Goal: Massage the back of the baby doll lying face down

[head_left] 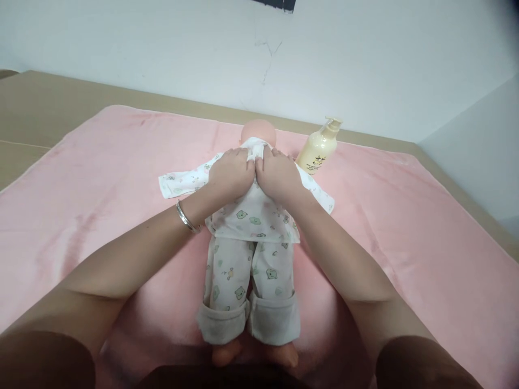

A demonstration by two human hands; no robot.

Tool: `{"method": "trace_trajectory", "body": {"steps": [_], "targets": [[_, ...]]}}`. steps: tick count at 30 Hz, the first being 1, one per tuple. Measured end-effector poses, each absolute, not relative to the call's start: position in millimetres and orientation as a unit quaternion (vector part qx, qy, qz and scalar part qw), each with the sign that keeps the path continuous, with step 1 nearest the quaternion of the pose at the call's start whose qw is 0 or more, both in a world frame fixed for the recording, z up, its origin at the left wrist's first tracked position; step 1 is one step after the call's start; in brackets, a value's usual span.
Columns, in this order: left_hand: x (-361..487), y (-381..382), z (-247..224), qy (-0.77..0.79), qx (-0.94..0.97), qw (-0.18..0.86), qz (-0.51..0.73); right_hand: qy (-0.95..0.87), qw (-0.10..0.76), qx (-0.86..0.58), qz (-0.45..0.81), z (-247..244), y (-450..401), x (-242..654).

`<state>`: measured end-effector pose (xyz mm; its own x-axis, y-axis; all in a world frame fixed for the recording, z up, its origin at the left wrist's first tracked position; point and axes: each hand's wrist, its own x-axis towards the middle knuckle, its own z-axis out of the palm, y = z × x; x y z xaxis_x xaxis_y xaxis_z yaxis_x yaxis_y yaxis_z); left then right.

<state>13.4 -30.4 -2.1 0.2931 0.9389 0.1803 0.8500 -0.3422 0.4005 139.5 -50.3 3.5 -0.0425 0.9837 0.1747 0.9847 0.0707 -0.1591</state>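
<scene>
A baby doll (259, 221) lies stretched out with its bald head (259, 131) away from me and its bare feet close to me; no face shows. It wears a white printed top (253, 219) with both sleeves spread sideways, and matching trousers (233, 270) with turned-up cuffs. My left hand (233, 170) rests flat on the left side of the upper body, fingers extended towards the neck. Beside it, thumbs nearly touching, my right hand (279, 172) lies flat on the other side. Neither grasps anything. Both hands hide part of the top.
Beneath the doll a pink blanket (133, 227) covers most of a wooden tabletop (81, 92). A pale yellow pump bottle (320, 146) lies tilted to the right of the doll's head. Behind the table rises a white wall (182, 48) with a crack.
</scene>
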Motion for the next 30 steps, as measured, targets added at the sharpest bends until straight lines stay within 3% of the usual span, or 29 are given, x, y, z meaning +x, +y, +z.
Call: {"method": "trace_trajectory", "body": {"steps": [6,13,22,30], "targets": [[6,-10,-4,0.587,0.772,0.157,0.188,-0.755,0.126,-0.644,-0.023,2,-63,130],[21,-52,0,0.52,0.835,0.015,0.182,-0.728,0.201,-0.649,0.094,2,-27,161],[4,-8,-5,0.532,0.803,0.157,0.22,-0.749,0.102,-0.653,-0.046,5,-72,125],[7,-10,-19,0.524,0.794,0.141,0.275,-0.735,0.171,-0.656,0.003,-7,-42,146]]}}
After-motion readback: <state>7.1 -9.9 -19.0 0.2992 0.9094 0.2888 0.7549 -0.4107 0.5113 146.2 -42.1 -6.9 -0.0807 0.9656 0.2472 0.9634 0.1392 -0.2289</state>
